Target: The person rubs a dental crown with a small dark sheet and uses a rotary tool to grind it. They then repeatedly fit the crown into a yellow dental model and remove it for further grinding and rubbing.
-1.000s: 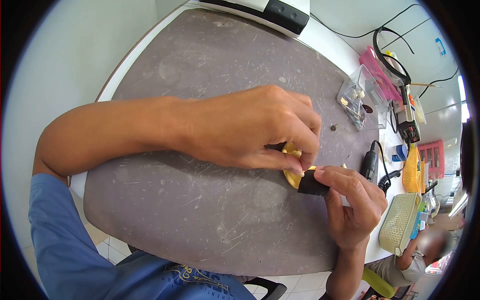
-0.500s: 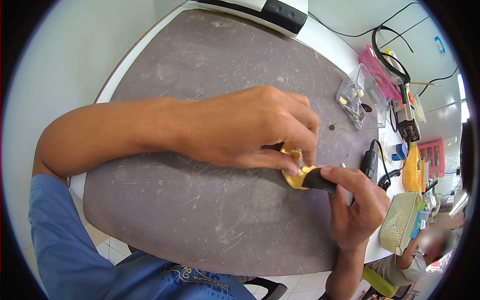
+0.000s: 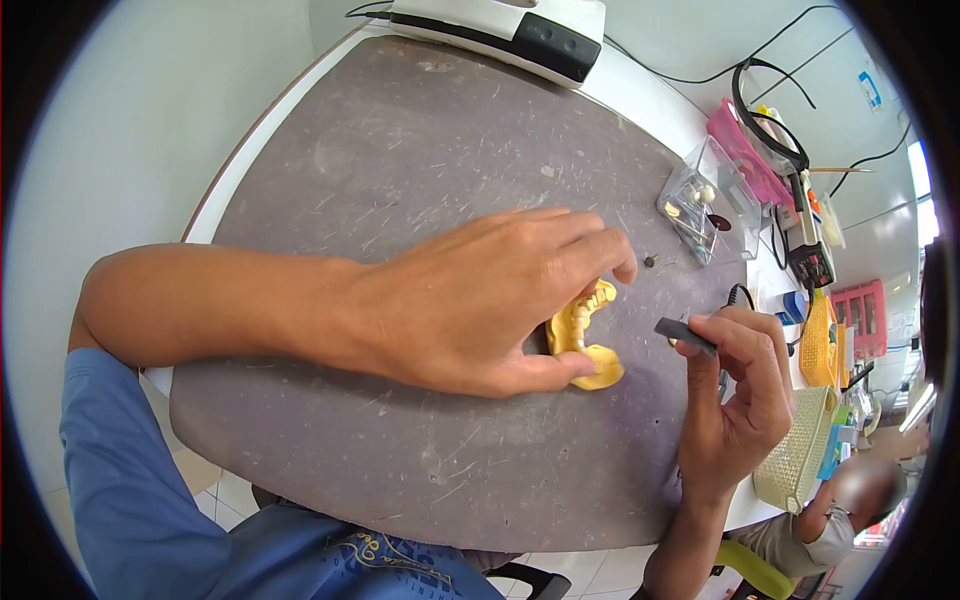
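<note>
A yellow dental cast (image 3: 577,322), horseshoe-shaped with a row of pale teeth, rests on the grey worktop (image 3: 400,160). My left hand (image 3: 490,300) spreads over its near side, the thumb pressed on the lower end and the fingers curled round the upper end. Part of the cast is hidden under this hand. To the right, my right hand (image 3: 745,390) pinches a dark grey strip (image 3: 686,334) that looks like sandpaper between thumb and fingers. The strip is off the worktop and apart from the cast.
A clear box (image 3: 710,205) with small tools and discs stands at the back right, beside a pink basket (image 3: 750,150). A small dark bit (image 3: 651,261) lies nearby. Woven baskets (image 3: 797,450) line the right edge. A white device (image 3: 500,35) is at the back. Another person (image 3: 810,530) sits far right.
My right hand has drawn the dark strip away from the cast to the right. My left hand has shifted slightly toward me with its fingers wider, and more of the teeth show.
</note>
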